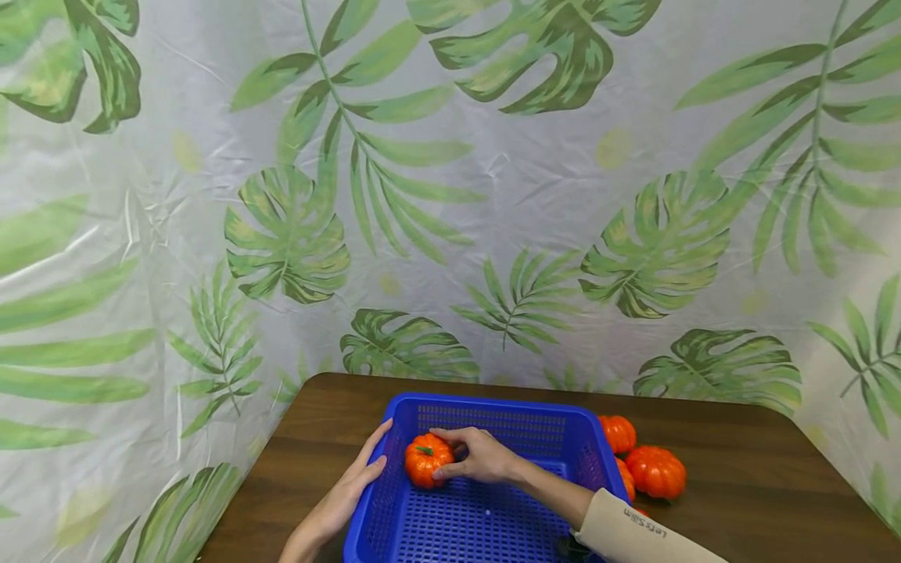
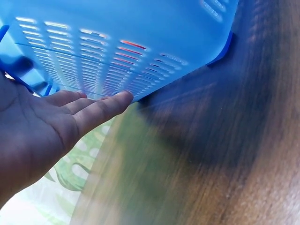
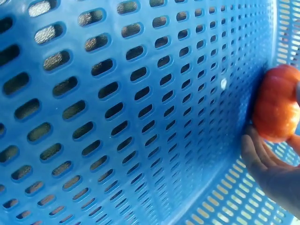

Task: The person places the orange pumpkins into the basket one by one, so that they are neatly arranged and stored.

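Inside the blue plastic basket [image 1: 493,405], at its far left corner, lies a small orange pumpkin [image 1: 425,463] with a green stem. My right hand [image 1: 482,456] grips it from the right side, thumb nearer me and fingers on the far side. The right wrist view shows the pumpkin [image 3: 276,105] low against the basket's slotted floor [image 3: 140,112], fingers curled about it. Along the basket's outer left wall, my left hand [image 1: 341,494] touches with straight fingers. In the left wrist view those fingers [image 2: 101,112] lie extended against the slotted wall [image 2: 140,28], curled round nothing.
Several more orange pumpkins [image 1: 656,471] sit on the brown wooden table [image 1: 739,461] just right of the basket, some partly hidden by its wall. A leaf-patterned curtain [image 1: 535,195] hangs behind the table. Something small and dark [image 1: 573,547] shows beneath the right sleeve.
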The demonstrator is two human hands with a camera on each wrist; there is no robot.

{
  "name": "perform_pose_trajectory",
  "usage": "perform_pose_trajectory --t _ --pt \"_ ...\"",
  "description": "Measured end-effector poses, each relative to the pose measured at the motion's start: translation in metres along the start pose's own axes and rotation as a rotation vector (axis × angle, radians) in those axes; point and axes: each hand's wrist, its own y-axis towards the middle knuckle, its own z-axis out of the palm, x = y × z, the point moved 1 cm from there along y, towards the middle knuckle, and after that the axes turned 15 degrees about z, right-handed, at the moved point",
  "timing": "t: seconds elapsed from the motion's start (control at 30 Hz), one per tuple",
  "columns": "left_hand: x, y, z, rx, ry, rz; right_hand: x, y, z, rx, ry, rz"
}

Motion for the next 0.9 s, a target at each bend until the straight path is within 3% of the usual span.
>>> perform_pose_trajectory --t 0.2,0.43,0.63,0.9 --pt "0.000 0.000 0.001 0.001 -0.003 -0.003 0.003 -0.001 -0.004 0.012 -0.033 0.031" --pt "0.000 0.000 0.001 0.018 -0.047 0.010 0.016 -0.012 -0.023 0.062 -0.062 0.078" --pt "0.000 0.000 0.002 0.015 -0.063 0.001 0.034 -0.035 -0.053 0.081 -0.032 0.096" --pt "-0.002 -0.001 0.002 0.005 -0.037 -0.015 0.043 -0.081 -0.096 0.018 0.017 0.097"
